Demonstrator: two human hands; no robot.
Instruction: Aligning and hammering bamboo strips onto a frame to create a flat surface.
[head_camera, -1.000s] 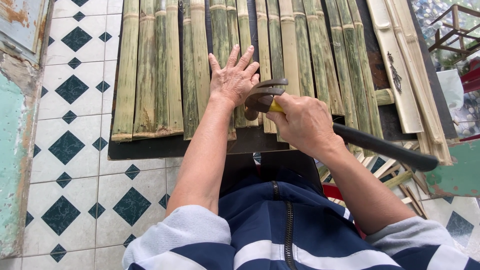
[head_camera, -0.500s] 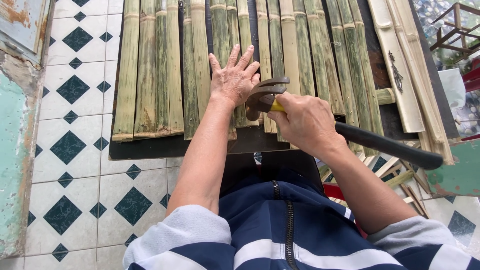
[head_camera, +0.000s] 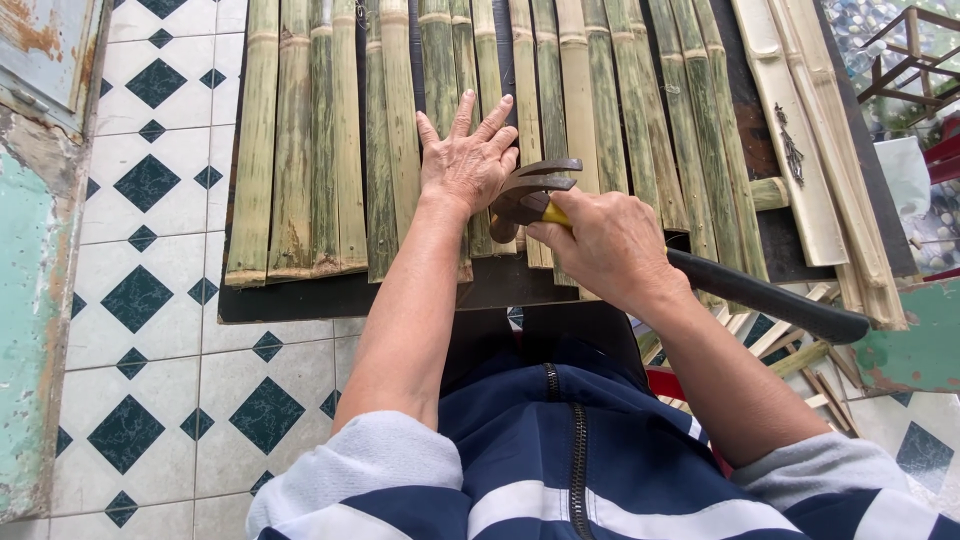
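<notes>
Bamboo slats (head_camera: 560, 110) lie side by side on the dark board (head_camera: 300, 295). I press my left hand (head_camera: 468, 160) flat, fingers spread, pinning them; my right hand (head_camera: 605, 245) chokes the claw hammer (head_camera: 530, 190) near its head, perhaps for short, controlled taps.

White floor tiles (head_camera: 150, 300) with dark diamonds; peeling teal wall (head_camera: 30, 300) left; daylight.

Diamond-patterned tiled floor (head_camera: 150, 330), peeling wall (head_camera: 30, 330)
</notes>
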